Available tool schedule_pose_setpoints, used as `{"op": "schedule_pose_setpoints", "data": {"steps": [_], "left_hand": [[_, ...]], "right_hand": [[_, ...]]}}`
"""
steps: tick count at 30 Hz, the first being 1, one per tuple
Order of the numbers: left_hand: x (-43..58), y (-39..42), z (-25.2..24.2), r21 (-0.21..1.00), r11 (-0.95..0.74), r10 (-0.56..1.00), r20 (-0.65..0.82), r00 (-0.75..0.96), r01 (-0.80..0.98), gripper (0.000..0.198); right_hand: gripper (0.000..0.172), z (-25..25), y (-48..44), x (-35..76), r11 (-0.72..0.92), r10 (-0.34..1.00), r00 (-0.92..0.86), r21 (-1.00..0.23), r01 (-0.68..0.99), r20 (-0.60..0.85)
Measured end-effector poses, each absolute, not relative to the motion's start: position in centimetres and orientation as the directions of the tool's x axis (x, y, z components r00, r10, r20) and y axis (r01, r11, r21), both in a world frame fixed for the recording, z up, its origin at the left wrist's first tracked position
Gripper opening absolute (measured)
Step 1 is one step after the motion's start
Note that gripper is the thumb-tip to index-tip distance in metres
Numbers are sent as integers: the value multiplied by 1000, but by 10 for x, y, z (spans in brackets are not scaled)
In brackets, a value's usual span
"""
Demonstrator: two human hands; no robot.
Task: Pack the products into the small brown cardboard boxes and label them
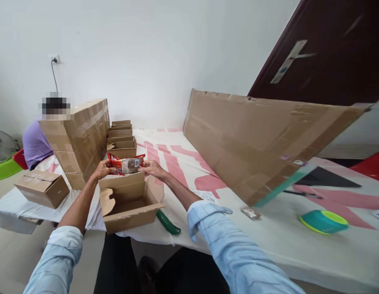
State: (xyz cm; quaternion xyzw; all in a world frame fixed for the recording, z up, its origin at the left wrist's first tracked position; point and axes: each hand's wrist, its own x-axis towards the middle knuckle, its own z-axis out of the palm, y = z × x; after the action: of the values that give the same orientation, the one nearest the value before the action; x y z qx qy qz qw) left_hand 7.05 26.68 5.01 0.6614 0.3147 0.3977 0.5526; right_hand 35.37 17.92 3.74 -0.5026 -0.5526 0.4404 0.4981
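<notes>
Near, an open box [132,222] sat with a green thing [168,223] on its right. At the box's far side, the left hand [102,169] and right hand [154,169] gripped a red packet [128,165] by its ends. Small boxes [123,152] stood farther off.

A person in light blue cloth sleeves with thin dark lines [235,249] and plain black trousers [117,265].
Both sleeves are rolled back into thick, loose cuffs [66,237], so the forearms [81,202], the left hand [102,168] and the right hand [153,168] are bare. On the right sleeve I see the thin lines crossing, like a wide check, and one small flap of cloth [223,210] sticks out near its cuff.
</notes>
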Motion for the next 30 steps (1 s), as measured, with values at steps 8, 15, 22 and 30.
{"op": "schedule_pose_setpoints", "data": {"steps": [8,15,22,30], "left_hand": [[81,320,4,982,-185,915,181,359,-24,53],[108,374,-28,984,-177,954,172,246,-2,47],[132,396,-36,975,-189,977,176,118,116,32],[75,341,3,963,-213,976,217,-1,167,36]], "right_hand": [[53,29,171,378,14,998,67,-997,75,19],[51,66,76,399,59,980,-197,-957,282,2],[47,55,55,379,-103,990,-56,-931,350,-131],[42,32,136,393,-77,997,42,-984,161,-71]]}}
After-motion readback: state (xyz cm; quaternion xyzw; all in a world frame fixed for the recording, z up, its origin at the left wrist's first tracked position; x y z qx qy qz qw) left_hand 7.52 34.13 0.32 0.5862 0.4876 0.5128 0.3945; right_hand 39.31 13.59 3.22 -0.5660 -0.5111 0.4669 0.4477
